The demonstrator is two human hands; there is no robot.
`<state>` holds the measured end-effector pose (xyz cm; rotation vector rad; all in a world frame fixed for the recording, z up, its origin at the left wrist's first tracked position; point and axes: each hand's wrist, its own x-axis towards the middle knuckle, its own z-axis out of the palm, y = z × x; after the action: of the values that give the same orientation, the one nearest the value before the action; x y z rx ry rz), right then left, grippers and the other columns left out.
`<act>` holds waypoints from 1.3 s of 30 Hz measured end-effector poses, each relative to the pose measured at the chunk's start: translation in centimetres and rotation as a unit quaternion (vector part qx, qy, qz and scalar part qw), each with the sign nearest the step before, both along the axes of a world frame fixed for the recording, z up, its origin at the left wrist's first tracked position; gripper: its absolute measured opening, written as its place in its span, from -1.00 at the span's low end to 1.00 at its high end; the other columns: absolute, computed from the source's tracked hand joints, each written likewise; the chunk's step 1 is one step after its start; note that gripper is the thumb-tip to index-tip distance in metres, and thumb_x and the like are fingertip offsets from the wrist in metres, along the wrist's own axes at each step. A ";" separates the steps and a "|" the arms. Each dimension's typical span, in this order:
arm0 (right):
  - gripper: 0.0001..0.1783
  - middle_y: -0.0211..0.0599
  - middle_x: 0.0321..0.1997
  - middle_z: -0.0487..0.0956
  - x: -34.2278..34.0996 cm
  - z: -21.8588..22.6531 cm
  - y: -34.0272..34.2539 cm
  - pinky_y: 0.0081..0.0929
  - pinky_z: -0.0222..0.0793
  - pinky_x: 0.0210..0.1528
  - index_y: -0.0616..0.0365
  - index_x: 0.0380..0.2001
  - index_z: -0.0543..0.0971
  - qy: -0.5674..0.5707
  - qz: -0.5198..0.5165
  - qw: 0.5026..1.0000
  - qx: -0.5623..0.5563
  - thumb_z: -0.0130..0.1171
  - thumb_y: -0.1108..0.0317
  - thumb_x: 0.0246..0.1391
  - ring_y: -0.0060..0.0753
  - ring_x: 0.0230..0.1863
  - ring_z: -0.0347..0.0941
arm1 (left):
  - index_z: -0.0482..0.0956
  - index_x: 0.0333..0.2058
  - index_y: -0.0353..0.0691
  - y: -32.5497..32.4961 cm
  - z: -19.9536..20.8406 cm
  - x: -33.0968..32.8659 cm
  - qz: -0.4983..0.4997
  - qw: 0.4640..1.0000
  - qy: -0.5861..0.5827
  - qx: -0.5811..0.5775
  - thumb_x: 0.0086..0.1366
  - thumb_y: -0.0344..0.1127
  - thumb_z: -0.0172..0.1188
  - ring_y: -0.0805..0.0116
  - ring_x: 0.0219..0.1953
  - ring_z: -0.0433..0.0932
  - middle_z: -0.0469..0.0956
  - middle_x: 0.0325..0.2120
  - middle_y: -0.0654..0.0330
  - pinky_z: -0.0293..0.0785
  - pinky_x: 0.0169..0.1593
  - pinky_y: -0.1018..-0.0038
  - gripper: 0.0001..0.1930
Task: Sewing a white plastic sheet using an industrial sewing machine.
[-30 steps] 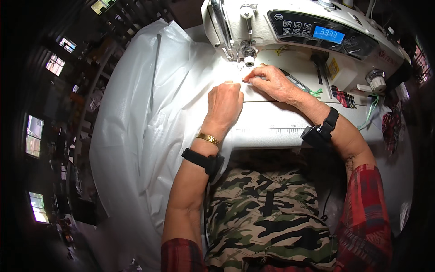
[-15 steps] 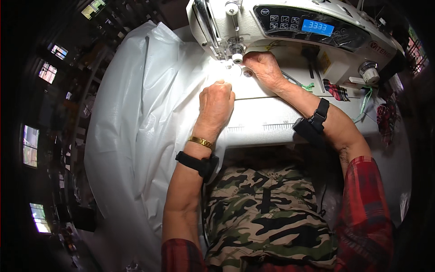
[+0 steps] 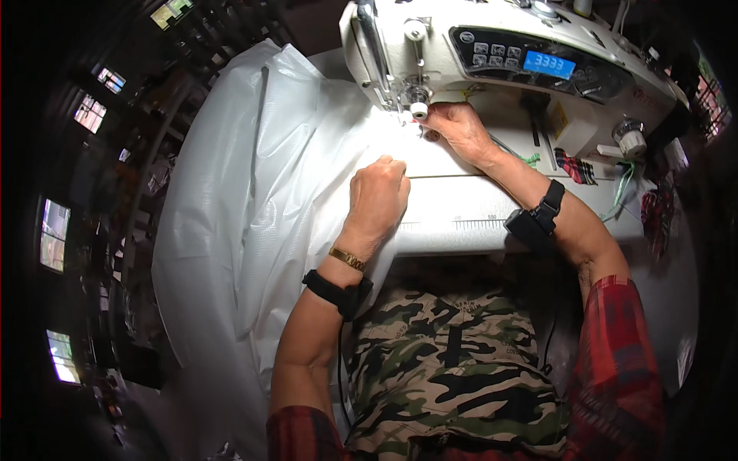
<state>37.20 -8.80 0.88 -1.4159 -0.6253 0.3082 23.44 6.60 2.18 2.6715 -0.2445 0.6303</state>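
Observation:
A large white plastic-like sheet (image 3: 223,200) drapes over the left of the table and hangs down in long folds. My left hand (image 3: 378,196) is closed on its right edge, just in front of the needle area. At the head of a white sewing machine (image 3: 492,19), my right hand (image 3: 461,131) has its fingers pinched beside the presser foot. The machine's lamp washes out that spot, so what those fingertips hold cannot be made out. A round metal disc (image 3: 432,135) lies on the machine bed under the right fingers.
The table's front edge (image 3: 461,244) carries a printed ruler. Plaid fabric scraps (image 3: 575,166) and a green strip (image 3: 621,192) lie at the right. The machine's lit display (image 3: 549,64) faces me above the right hand. Camouflage cloth (image 3: 453,369) covers my lap.
The whole view has shifted slightly, with the machine lower and further right in it. Both hands keep nearly the same places at the machine, the left a little further from the needle.

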 end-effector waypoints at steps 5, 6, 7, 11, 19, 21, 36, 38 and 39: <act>-0.65 -0.31 -0.49 0.61 -0.7 0.7 -0.4 -0.51 0.36 -0.30 0.36 -0.30 0.64 -0.105 -0.036 0.987 -0.114 0.20 0.19 0.16 -0.56 -0.43 0.45 | 0.63 -0.41 -0.36 1.3 -0.2 2.3 0.033 0.999 -0.021 0.003 0.08 -0.47 0.12 -0.01 -0.39 0.55 0.54 -0.48 -0.02 0.47 -0.23 0.21 -0.87; -0.65 -0.31 -0.49 0.61 -0.9 0.9 -0.5 -0.51 0.36 -0.30 0.36 -0.30 0.64 -0.113 -0.027 0.987 -0.115 0.20 0.19 0.16 -0.56 -0.43 0.45 | 0.63 -0.41 -0.35 1.5 -0.3 2.7 0.035 0.999 -0.012 0.007 0.09 -0.47 0.12 -0.02 -0.35 0.56 0.56 -0.45 -0.02 0.48 -0.21 0.20 -0.87; -0.65 -0.17 -0.47 0.61 -1.2 1.1 -0.6 -0.45 0.37 -0.29 0.36 -0.30 0.63 -0.165 -0.055 0.975 -0.138 0.20 0.20 0.15 -0.43 -0.42 0.49 | 0.62 -0.42 -0.36 1.6 -0.4 3.1 0.046 0.999 0.000 -0.021 0.08 -0.48 0.12 -0.04 -0.31 0.56 0.56 -0.42 -0.06 0.48 -0.16 0.17 -0.87; -0.70 0.08 -0.40 0.61 -2.1 1.9 -1.1 -0.33 0.39 -0.24 0.36 -0.34 0.63 -0.260 -0.098 0.944 -0.176 0.18 0.26 0.10 -0.09 -0.37 0.56 | 0.60 -0.44 -0.40 2.3 -0.6 4.5 0.040 0.998 -0.029 -0.030 0.07 -0.51 0.12 -0.11 -0.30 0.56 0.54 -0.44 -0.13 0.47 -0.15 0.12 -0.89; -0.64 -0.04 -0.30 0.62 -3.8 3.6 -4.4 -0.16 0.44 -0.22 0.22 -0.38 0.62 -0.435 -0.215 0.770 -0.415 0.33 0.10 -0.01 -0.04 -0.28 0.58 | 0.55 -0.20 -0.37 3.8 -1.5 5.5 0.109 0.979 -0.171 -0.031 0.06 -0.47 0.13 -0.20 -0.31 0.55 0.55 -0.43 -0.20 0.48 -0.15 0.07 -0.73; -0.59 -0.03 -0.27 0.62 -4.2 3.9 -5.7 -0.09 0.40 -0.15 0.22 -0.37 0.63 -0.502 -0.272 0.670 -0.474 0.33 0.03 -0.03 -0.02 -0.24 0.57 | 0.56 -0.18 -0.43 4.1 -1.3 5.3 0.141 0.977 -0.143 -0.077 0.03 -0.52 0.11 -0.19 -0.28 0.54 0.55 -0.41 -0.20 0.45 -0.11 0.07 -0.69; -0.77 0.03 -0.63 0.52 -6.5 2.9 -0.6 -0.04 0.43 -0.39 0.32 -0.38 0.49 -0.377 -0.168 0.841 -0.349 0.03 0.32 0.16 0.06 -0.53 0.53 | 0.37 0.16 -0.43 3.3 -0.1 0.8 0.176 0.969 -0.143 -0.099 0.05 -0.48 0.07 0.03 -0.53 0.56 0.52 -0.62 -0.08 0.50 -0.30 0.18 -0.40; -0.74 0.05 -0.59 0.54 -7.1 2.5 0.7 -0.04 0.44 -0.37 0.30 -0.32 0.51 -0.382 -0.173 0.842 -0.339 0.08 0.26 0.15 0.08 -0.50 0.54 | 0.35 0.14 -0.46 3.2 0.1 0.6 0.180 0.972 -0.070 -0.133 0.07 -0.48 0.07 -0.10 -0.35 0.58 0.55 -0.34 -0.22 0.50 -0.19 0.14 -0.42; -0.69 0.06 -0.55 0.57 -7.3 2.4 1.3 -0.04 0.45 -0.35 0.28 -0.26 0.53 -0.377 -0.172 0.843 -0.342 0.13 0.20 0.15 0.11 -0.47 0.56 | 0.35 0.14 -0.46 3.1 0.2 0.4 0.182 0.972 -0.045 -0.144 0.08 -0.48 0.07 -0.15 -0.29 0.59 0.56 -0.25 -0.26 0.50 -0.15 0.12 -0.43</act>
<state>29.92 -7.53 3.24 -2.3397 -0.9206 -0.3942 23.88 9.70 2.34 2.4216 0.3008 0.8276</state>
